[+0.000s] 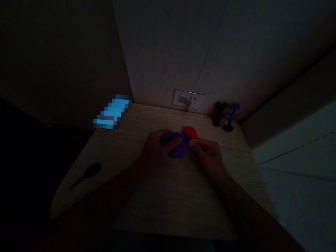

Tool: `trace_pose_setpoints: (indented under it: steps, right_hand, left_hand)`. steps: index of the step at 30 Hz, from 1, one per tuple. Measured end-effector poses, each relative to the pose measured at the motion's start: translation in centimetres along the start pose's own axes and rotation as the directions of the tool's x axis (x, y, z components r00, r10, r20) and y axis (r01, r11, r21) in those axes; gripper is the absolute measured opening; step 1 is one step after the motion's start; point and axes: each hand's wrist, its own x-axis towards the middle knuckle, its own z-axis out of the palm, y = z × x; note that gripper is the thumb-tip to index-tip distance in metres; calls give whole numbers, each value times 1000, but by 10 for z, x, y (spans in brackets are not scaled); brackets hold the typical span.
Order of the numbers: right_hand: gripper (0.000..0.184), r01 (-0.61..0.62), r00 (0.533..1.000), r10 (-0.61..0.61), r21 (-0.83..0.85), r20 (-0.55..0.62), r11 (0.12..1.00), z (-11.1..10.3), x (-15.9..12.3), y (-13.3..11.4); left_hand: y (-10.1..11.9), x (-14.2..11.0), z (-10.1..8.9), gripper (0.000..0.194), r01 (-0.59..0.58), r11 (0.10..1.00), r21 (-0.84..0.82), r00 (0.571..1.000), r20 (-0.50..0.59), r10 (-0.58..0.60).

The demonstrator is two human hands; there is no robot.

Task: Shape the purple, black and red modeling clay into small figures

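Note:
A soft purple piece (180,150), which looks like modelling clay spread fairly flat, is held between both hands above the table's middle. My left hand (157,146) is closed round its left side, the thumb lying across the front. On the right edge, the thumb and fingertips of my right hand (208,152) are pinched together. Just behind the purple clay is a bright red rounded lump (190,131) with an uneven rim. Its lower part is hidden, and I cannot tell whether it touches the purple clay.
The pale wooden table (176,204) meets a wall with a socket (188,99). Two small figures, one dark (219,114) and one purple on a black base (231,116), stand back right. A dark paddle-shaped tool (91,170) lies left. A lit, pixelated screen (112,112) is at the back left.

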Motion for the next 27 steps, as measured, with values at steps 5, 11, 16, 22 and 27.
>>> trace_pose_setpoints:
  steps: [5, 11, 16, 22, 27]
  right_hand:
    - [31, 4, 1000, -4, -20, 6, 1000, -1, 0, -3]
    - [38, 66, 998, -66, -23, 13, 998, -1, -1, -4]
    - [48, -18, 999, 16, 56, 40, 998, 0, 1, 4]
    - [33, -60, 997, 57, 52, 57, 997, 0, 1, 2]
    - [30, -44, 999, 45, 95, -1, 994, -2, 1, -1]
  left_hand:
    - [-2, 0, 1, 34, -12, 1000, -5, 1000, -10, 12]
    - [-4, 1, 1, 35, 4, 999, -32, 1000, 10, -3]
    - [-4, 2, 0, 34, 12, 1000, -19, 1000, -6, -12]
    - [-3, 2, 2, 33, 0, 999, -35, 1000, 22, 1]
    - [-8, 2, 5, 36, 111, 985, -129, 980, 176, -88]
